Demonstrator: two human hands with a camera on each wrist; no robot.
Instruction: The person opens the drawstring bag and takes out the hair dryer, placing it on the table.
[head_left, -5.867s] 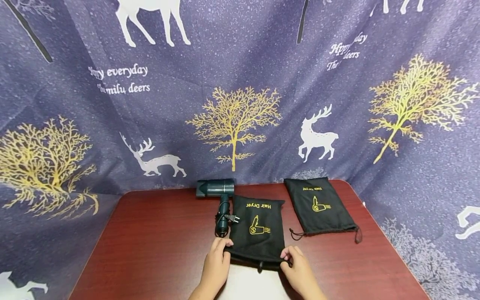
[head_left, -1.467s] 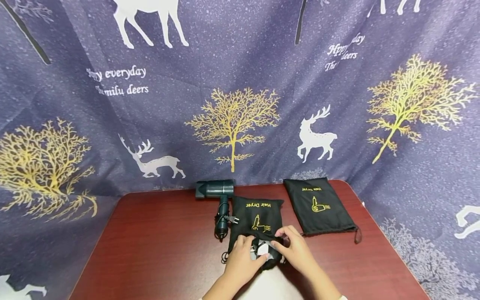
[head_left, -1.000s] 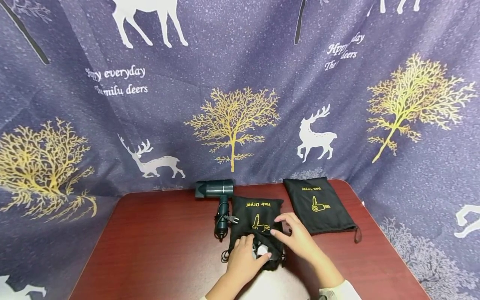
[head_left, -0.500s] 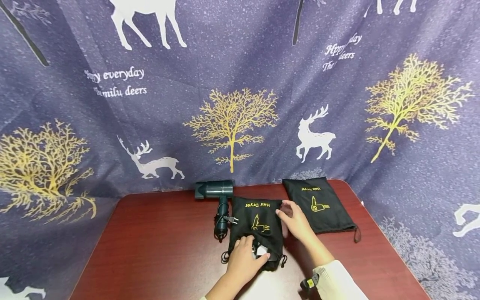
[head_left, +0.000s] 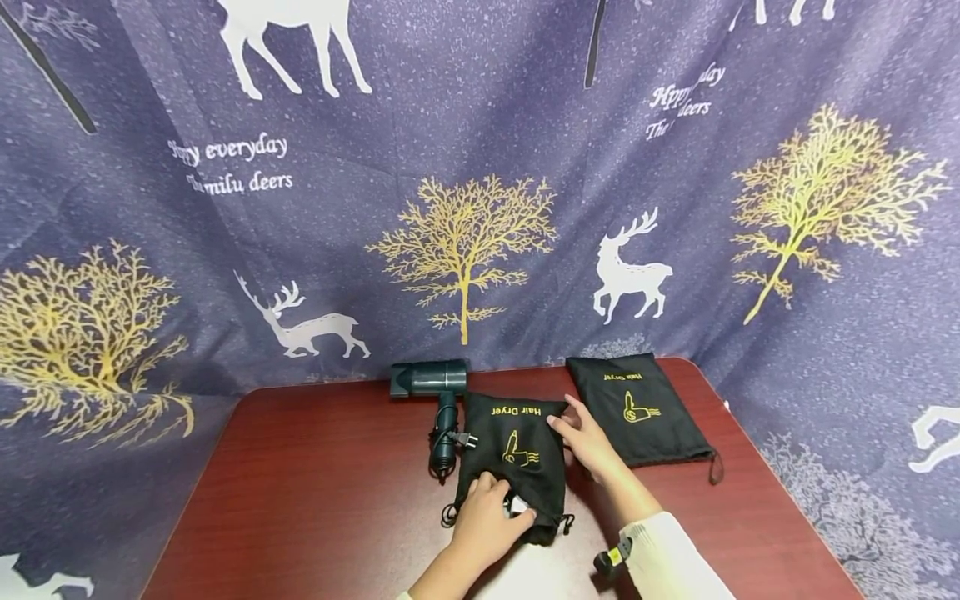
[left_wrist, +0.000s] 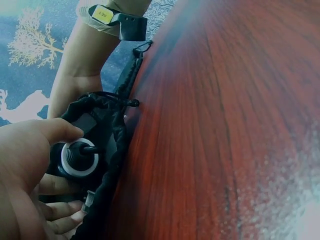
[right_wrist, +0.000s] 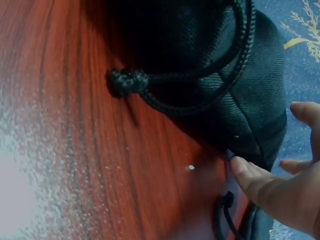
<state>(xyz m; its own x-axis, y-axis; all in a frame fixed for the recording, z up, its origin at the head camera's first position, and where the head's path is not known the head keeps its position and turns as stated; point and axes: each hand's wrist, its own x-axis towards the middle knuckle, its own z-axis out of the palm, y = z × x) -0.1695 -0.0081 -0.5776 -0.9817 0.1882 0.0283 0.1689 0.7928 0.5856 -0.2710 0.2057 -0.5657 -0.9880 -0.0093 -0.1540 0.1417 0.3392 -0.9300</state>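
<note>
A black drawstring bag [head_left: 542, 485] printed "Hair Dryer" lies mid-table, its mouth facing me. My left hand [head_left: 483, 518] reaches into that mouth. In the left wrist view it grips the end of a hair dryer handle [left_wrist: 80, 161]: the thumb is on its white ring, the other fingers below. A plug [left_wrist: 89, 201] shows beside those fingertips; the rest of this dryer is hidden in the cloth. At the bag's far right corner, my right hand [head_left: 590, 440] pinches the fabric, thumb [right_wrist: 242, 167] on the near side.
A dark green hair dryer [head_left: 431, 377] lies left of the bag, its cord wrapped round the handle and its plug touching the bag's edge. A second black drawstring bag [head_left: 660, 433] lies at the back right. Behind the red-brown table [head_left: 322, 475] hangs a patterned cloth [head_left: 420, 100].
Both hands were at the bag's mouth, which was then opened. The left hand went inside, while the right moved from the mouth up the right side to the far corner.
</note>
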